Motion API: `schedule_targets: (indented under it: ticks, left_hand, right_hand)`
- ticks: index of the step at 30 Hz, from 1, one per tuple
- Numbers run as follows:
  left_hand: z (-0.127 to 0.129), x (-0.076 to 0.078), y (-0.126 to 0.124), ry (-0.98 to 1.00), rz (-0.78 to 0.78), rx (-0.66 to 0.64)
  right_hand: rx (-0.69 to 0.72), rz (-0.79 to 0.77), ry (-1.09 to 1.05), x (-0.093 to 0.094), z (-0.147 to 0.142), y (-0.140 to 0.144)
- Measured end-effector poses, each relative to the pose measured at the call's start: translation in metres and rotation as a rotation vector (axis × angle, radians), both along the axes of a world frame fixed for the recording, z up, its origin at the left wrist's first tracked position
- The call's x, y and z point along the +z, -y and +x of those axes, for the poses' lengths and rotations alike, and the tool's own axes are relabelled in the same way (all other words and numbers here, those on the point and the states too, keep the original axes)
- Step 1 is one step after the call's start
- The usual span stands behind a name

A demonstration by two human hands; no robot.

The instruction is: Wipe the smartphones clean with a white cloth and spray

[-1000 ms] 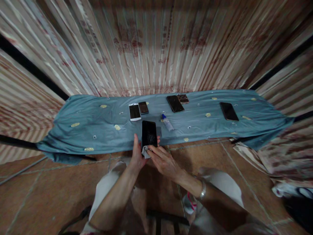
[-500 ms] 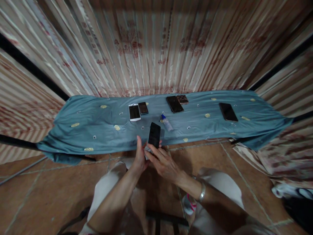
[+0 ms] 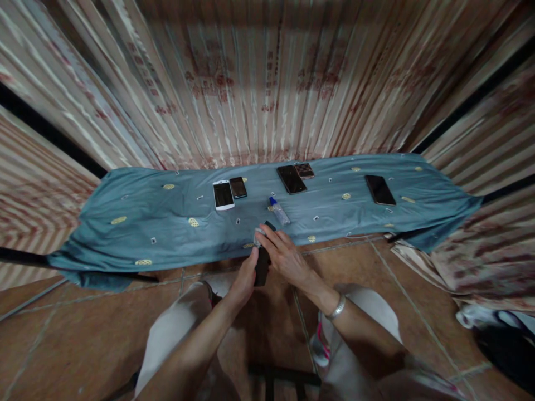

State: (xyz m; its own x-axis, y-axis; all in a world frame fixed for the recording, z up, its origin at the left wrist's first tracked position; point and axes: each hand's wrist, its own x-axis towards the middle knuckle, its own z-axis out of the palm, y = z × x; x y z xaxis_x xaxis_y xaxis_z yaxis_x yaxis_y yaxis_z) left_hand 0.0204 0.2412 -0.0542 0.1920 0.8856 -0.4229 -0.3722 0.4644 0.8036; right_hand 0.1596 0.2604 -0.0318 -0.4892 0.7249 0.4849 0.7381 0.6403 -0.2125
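Just in front of the cloth-covered bench, I hold a black smartphone (image 3: pixel 262 268) over the near edge. My left hand (image 3: pixel 244 279) is closed on its left side, with the thumb along the edge. My right hand (image 3: pixel 287 257) lies over the phone's far end. Its fingers press a small greyish cloth (image 3: pixel 258 236) there and hide much of it. Beyond my hands, a clear bottle with a blue cap (image 3: pixel 279 212) lies on its side.
On the teal bench cover (image 3: pixel 175 234) lie a white phone (image 3: pixel 223 196), a small black phone (image 3: pixel 238 187), a large black phone (image 3: pixel 291 179), a brown checkered item (image 3: pixel 305 170) and another black phone (image 3: pixel 380 190). Patterned curtains (image 3: pixel 251 111) hang behind; black poles (image 3: pixel 472 100) flank the bench.
The phone has come closer to me and turned, so its screen shows less. My right fingers and the cloth have moved from its near end to its far end. The view has shifted slightly.
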Motion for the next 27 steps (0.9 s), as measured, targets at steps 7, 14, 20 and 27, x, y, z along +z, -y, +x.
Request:
schedule_targets:
  ticks: [7, 14, 20, 27]
  left_hand:
    - [-0.001, 0.005, 0.007, -0.211, 0.11, -0.107]
    - [-0.006, 0.009, 0.007, -0.295, 0.208, -0.179]
    - [-0.009, 0.014, 0.006, -0.143, 0.122, -0.117]
    - [-0.008, 0.024, 0.003, 0.05, -0.034, -0.064]
  right_hand:
    - [-0.059, -0.114, -0.222, 0.002, 0.007, -0.013]
    - [-0.093, -0.292, -0.51, -0.001, 0.017, -0.023]
    - [-0.175, -0.48, -0.687, 0.001, 0.024, -0.028]
    - [-0.228, -0.776, -1.053, -0.003, 0.021, -0.037]
